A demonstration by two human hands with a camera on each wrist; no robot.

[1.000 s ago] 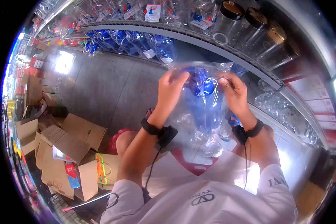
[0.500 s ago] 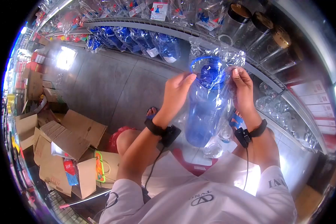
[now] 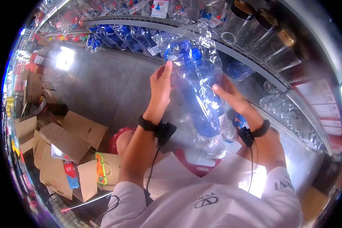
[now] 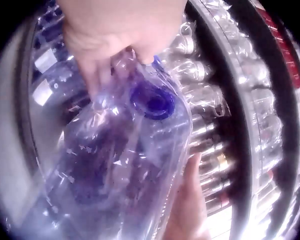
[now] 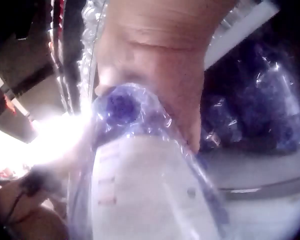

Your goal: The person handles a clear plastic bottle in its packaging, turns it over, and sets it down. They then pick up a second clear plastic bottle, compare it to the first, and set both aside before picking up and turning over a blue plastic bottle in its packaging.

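A blue water bottle (image 3: 203, 100) in a clear plastic bag (image 3: 210, 40) is held up in front of the body, its cap end pointing away. My left hand (image 3: 161, 81) pinches the bag beside the cap end; in the left wrist view the fingers grip the gathered plastic near the round blue cap (image 4: 152, 103). My right hand (image 3: 233, 98) holds the bottle's side, thumb on the near face, other fingers partly hidden behind it. A white label (image 5: 140, 185) shows through the bag in the right wrist view.
More bagged blue bottles (image 3: 119, 40) line the lower shelf ahead. Clear jars with dark and gold lids (image 3: 268, 19) stand on the shelf above, at right. Open cardboard boxes (image 3: 66, 152) lie on the floor at left. Clear plastic-looking items (image 3: 216, 148) sit below the bottle.
The bottle first tilted up into fuller view, then swung left at its cap end. My left hand has moved left; my right hand has shifted from the bag's upper edge down to the bottle's side.
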